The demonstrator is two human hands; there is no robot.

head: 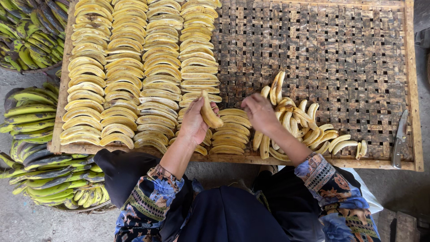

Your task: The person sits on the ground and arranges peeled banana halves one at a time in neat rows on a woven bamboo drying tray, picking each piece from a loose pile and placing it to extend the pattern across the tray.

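Note:
My left hand (193, 122) grips a peeled yellow banana (209, 113), held upright over the near edge of a woven bamboo tray (322, 49). My right hand (260, 112) hovers just right of it with curled fingers above a short row of laid bananas (229, 130); I cannot tell whether it holds anything. Several neat rows of peeled bananas (134, 71) cover the tray's left half. A loose pile of peeled bananas (304, 125) lies right of my right hand.
A knife (398, 141) lies at the tray's near right corner. Bunches of green-yellow unpeeled bananas (36, 134) fill baskets on the floor at the left, with more bunches (27, 31) at the top left. Concrete floor surrounds the tray.

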